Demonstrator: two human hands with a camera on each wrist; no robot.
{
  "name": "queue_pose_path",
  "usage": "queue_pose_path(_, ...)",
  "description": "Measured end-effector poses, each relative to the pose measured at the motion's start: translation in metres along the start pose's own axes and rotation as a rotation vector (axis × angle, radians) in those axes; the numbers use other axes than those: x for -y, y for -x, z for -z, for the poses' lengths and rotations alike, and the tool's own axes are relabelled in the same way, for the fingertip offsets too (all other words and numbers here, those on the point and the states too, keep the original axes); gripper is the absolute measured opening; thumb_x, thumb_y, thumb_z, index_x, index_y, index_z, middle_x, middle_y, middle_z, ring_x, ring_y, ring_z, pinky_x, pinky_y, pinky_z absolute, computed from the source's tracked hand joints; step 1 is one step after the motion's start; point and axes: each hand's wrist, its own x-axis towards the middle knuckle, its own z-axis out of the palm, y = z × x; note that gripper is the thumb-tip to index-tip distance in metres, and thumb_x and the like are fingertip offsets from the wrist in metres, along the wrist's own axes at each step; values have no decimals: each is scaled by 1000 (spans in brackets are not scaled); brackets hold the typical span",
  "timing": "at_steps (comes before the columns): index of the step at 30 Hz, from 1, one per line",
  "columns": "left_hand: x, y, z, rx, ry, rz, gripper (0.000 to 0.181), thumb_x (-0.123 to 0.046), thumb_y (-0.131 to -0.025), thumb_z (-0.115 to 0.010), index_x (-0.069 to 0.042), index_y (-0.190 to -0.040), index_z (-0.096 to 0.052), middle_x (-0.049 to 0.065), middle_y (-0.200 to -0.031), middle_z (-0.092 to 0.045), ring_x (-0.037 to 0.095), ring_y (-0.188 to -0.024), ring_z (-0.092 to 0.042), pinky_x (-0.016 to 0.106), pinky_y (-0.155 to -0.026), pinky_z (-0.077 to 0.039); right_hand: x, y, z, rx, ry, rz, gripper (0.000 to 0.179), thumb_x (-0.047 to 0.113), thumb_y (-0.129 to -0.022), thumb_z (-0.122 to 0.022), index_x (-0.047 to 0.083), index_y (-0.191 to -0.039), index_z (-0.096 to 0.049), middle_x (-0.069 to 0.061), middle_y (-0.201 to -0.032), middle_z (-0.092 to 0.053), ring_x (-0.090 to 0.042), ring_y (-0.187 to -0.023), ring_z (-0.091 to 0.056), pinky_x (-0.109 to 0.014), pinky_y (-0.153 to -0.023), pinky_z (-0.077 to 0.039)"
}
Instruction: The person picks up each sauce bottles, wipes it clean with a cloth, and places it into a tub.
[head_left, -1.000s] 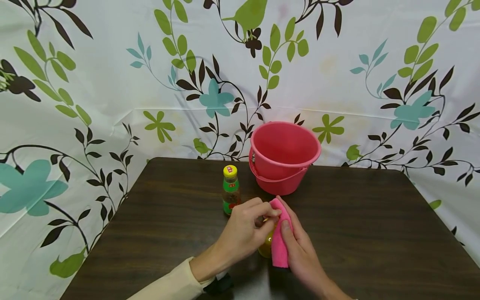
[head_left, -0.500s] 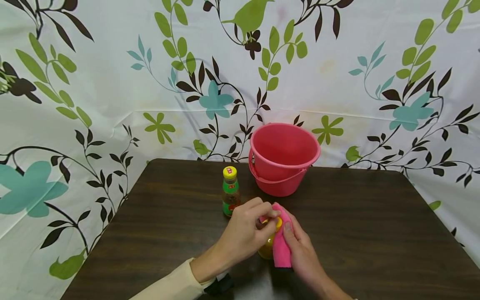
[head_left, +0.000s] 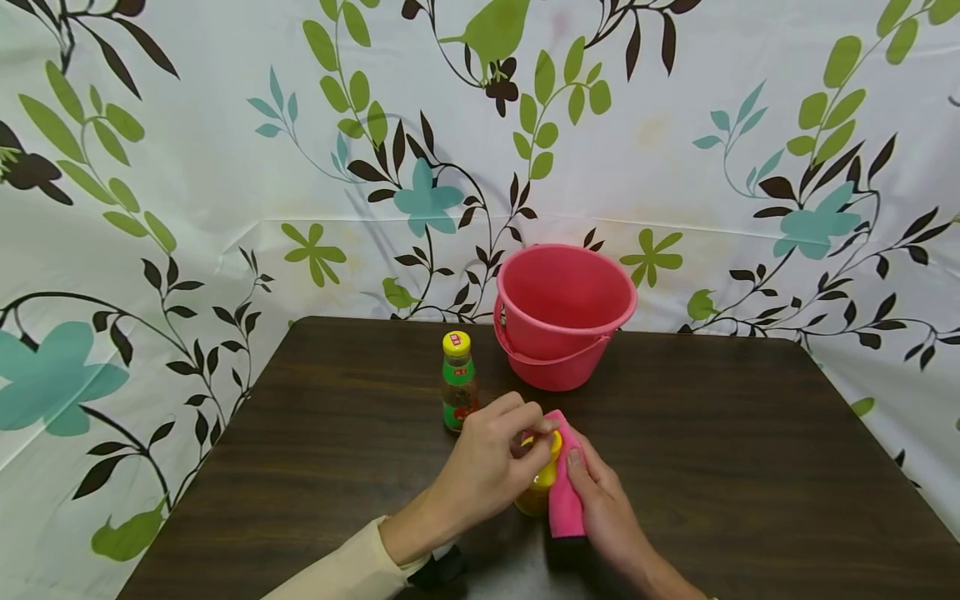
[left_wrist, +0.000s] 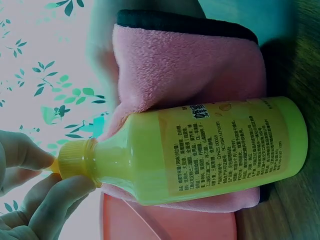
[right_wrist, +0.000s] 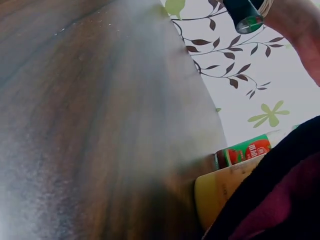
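Two things held — left hand (head_left: 491,467) pinches the yellow cap (left_wrist: 78,159), right hand (head_left: 606,504) grips the pink cloth (head_left: 565,504) against the upright bottle (left_wrist: 220,150), near the bucket (head_left: 555,343). Best hold cap steady, press cloth flat.

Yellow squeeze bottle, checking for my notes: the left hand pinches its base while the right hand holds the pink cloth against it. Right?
Not the base: in the left wrist view, the left hand pinches the yellow cap of the bottle. The rest is right.
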Motion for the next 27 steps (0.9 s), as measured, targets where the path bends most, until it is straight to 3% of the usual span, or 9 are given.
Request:
queue_pose_path(4,0,0,0,2,-9,4,13,-7,-88,-81,-12,-89,-70,0,-85,-63,9,-71,-57,15,-65,-55,-8,-1,3,-25,10,-6,51,36,-116,-37,18,-164,-38,-14,-130,-64,-18,-96,-65,-26,-80,-55)
queue_pose_path(8,1,0,0,5,-9,5,13,-6,-88,-81,-12,-89,-69,0,-87,-63,11,-72,-58,15,-64,-55,-20,-4,9,13,61,5,57,38,-116,-34,12,-166,-32,-15,-130,-67,-17,-96,-67,-26,-85,-56)
queue_pose_path(13,1,0,-2,0,-9,-13,12,-5,-88,-78,-11,-90,-69,0,-88,-63,17,-73,-60,15,-64,-53,-21,-3,9,-8,119,-20,54,34,-116,-37,16,-166,-34,-13,-146,-62,-14,-107,-65,-25,-97,-51)
queue_pose_path(22,2,0,-4,-14,-11,-28,13,-5,-88,-78,-12,-88,-67,0,-87,-63,11,-73,-58,14,-62,-51,-21,-5,11,-76,363,13,47,23,-114,-43,15,-160,-47,-8,-145,-65,-15,-116,-63,-46,-109,-51)
queue_pose_path(27,2,0,-5,-32,-23,-30,13,-4,-88,-77,-11,-86,-67,1,-86,-63,13,-71,-58,14,-61,-50,-22,-8,12,-75,350,-3,47,23,-114,-45,14,-160,-48,-8,-144,-66,-15,-111,-63,-47,-108,-51)
